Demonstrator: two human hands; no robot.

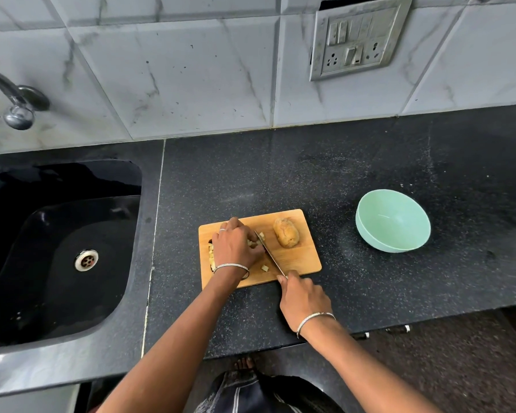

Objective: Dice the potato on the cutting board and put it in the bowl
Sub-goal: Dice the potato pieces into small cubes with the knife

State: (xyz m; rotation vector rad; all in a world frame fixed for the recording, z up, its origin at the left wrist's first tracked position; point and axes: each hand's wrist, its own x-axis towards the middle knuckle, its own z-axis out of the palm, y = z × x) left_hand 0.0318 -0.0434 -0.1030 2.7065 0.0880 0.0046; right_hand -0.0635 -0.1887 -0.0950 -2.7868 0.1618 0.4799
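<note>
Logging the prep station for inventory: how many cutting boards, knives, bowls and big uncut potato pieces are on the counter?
Wooden cutting board: 1
Knife: 1
Mint-green bowl: 1
Big uncut potato piece: 1
Total: 4
Diced cubes lie partly under the left hand, so uncounted.

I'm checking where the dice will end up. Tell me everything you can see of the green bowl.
The bowl is round, pale mint green, smooth and matte, plastic by its look, with a plain thin rim. It stands upright, mouth up, and nothing shows inside it. It sits on the dark speckled counter, to the right of the wooden cutting board and clear of it. Only the counter touches it.
</note>
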